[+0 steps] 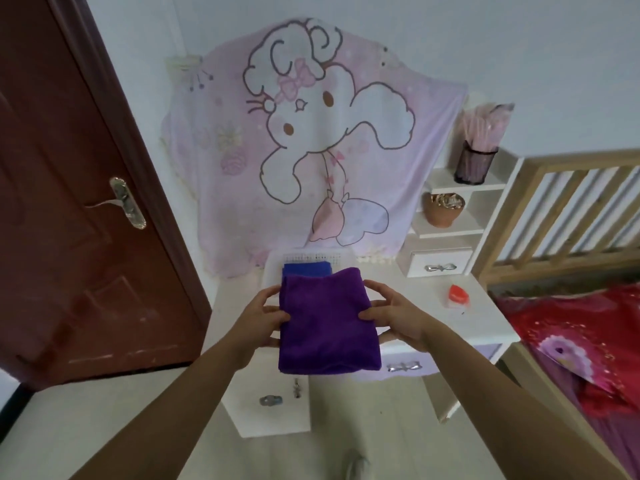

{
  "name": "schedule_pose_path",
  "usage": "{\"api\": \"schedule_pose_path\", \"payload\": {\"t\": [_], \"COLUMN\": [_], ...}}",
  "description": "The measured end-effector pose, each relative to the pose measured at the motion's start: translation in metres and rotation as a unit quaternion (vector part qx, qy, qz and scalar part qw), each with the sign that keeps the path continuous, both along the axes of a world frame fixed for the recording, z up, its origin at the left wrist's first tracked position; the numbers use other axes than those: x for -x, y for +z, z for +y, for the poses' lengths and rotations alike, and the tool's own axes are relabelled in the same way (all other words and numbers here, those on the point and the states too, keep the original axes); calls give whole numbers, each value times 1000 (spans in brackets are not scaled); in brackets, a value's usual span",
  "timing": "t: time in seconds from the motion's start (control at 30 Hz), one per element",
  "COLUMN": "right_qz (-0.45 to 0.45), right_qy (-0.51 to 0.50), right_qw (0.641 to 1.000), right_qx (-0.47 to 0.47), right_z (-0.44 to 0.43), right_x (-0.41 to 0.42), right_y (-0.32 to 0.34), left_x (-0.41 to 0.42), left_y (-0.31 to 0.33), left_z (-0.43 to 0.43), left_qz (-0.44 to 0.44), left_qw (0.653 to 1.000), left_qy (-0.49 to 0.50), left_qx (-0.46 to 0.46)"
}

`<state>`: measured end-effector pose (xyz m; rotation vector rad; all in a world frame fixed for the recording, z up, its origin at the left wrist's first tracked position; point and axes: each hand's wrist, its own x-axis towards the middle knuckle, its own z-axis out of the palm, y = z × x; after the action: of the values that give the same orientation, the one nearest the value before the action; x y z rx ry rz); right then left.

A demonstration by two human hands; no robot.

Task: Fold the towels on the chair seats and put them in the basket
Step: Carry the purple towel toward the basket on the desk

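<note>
1. The left hand [265, 315] pinches the left edge of a folded square purple plush towel [327, 327], thumb on top and fingers underneath. The right hand [398, 315] grips the opposite edge the same way, so the towel hangs flat between the two hands, in the air.
2. Just beyond the fingertips sits a white perforated plastic basket [311, 257]. A folded blue towel [306, 269] lies inside it. The purple towel's far edge overlaps the basket's near rim in this view; whether it touches cannot be told.
3. The step in hand looks like the placing step: folding seems done, and this towel is being brought to the basket.
4. The next move likely calls for carrying the towel forward and lowering it level onto the blue one, both hands letting go together so the fold does not slip open.
5. The basket rests on a white desk top [491, 323] below and ahead of the hands. To the right of the right hand lie a small red object [459, 294] and a white drawer box [438, 266], both well apart from the path.
6. Behind the basket hangs a pink cartoon blanket [311, 150], so room runs out there. A brown door [69, 202] stands far left of the left hand, a red-covered bed [588, 341] far right.
</note>
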<state>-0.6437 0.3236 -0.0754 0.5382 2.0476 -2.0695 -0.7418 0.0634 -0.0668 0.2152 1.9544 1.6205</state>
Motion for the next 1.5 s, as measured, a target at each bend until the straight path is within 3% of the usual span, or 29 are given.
{"api": "schedule_pose_path", "payload": {"t": [0.43,0.73,0.97,1.07,1.17,1.23,1.3,1.4,1.43,1.5], "right_qz": [-102,-190,-247,-254,-207,-126,-77,-84,-88,-83], "right_qy": [-18,-88,-125,-70,77,164,257,344,354,362], "right_qw": [994,977,960,963,921,864,809,739,725,713], "right_qx": [26,49,31,-59,-320,-459,-524,-574,-584,-595], "right_z": [78,86,76,76,75,73,74,80,82,83], "right_x": [257,333,337,341,343,342,340,336,335,334], "right_y": [-77,-143,-189,-182,-166,-162,-170,-193,-199,-211], "left_x": [234,334,344,346,349,346,344,348,350,350], "left_y": [-61,-143,-196,-192,-186,-183,-188,-201,-207,-216], "left_z": [100,123,130,131,129,127,125,118,115,112], "left_qz": [-76,-142,-198,-173,-44,150,303,352,355,355], "left_qw": [988,981,965,968,963,921,843,704,677,659], "left_qy": [93,77,41,19,-65,-147,-276,-449,-465,-465], "left_qx": [96,111,167,181,257,328,349,423,447,472]}}
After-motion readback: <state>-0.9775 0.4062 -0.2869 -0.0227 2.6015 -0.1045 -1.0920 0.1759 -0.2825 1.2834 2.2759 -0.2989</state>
